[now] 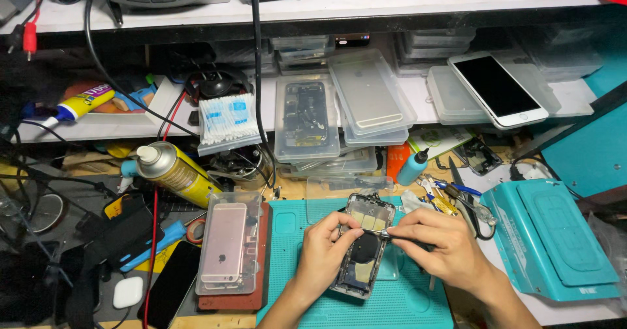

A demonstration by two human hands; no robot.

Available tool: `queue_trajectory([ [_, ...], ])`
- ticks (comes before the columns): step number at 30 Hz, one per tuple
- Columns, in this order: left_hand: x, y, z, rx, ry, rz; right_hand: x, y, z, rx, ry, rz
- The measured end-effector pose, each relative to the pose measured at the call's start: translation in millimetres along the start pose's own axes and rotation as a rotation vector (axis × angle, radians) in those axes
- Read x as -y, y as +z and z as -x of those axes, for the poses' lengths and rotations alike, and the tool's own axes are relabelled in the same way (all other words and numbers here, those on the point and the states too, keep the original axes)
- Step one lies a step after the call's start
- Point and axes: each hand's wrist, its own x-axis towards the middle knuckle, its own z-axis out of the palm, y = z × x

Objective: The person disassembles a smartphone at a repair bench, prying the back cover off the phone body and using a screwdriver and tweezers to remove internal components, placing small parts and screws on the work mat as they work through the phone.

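An opened phone body with bare internals lies tilted on a teal work mat. My left hand grips its left edge, thumb and fingers curled over the frame. My right hand pinches a thin metal tool, likely tweezers, whose tip touches the inside of the phone near its upper right. The phone's lower part is partly hidden by my left hand.
A clear case holding a rose-gold phone lies left of the mat. A yellow spray can, a teal bottle, a teal machine at right, stacked clear cases, cotton swabs and a white-framed phone crowd the shelves.
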Motion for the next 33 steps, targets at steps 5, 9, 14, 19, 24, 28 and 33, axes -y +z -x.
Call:
queue_trajectory([
  [5, 2, 0, 2, -0.006, 0.01, -0.012, 1, 2, 2, -0.008, 0.013, 0.006],
  [9, 3, 0, 1, 0.011, -0.001, 0.029, 2, 2, 2, -0.007, 0.019, 0.001],
  [14, 6, -1, 0, 0.037, -0.046, 0.087, 3, -1, 2, -0.012, 0.029, 0.004],
  [19, 14, -4, 3, 0.065, -0.052, 0.129, 8, 2, 1, -0.106, 0.043, -0.039],
  [24, 27, -4, 2, 0.111, -0.027, 0.347, 13, 7, -5, -0.175, 0.051, 0.016],
  [28, 28, -4, -2, 0.126, -0.024, 0.525, 15, 7, -10, -0.214, 0.077, 0.013],
  [33, 16, -4, -7, 0.1, -0.042, 0.562, 20, 5, -16, -0.228, 0.052, 0.04],
])
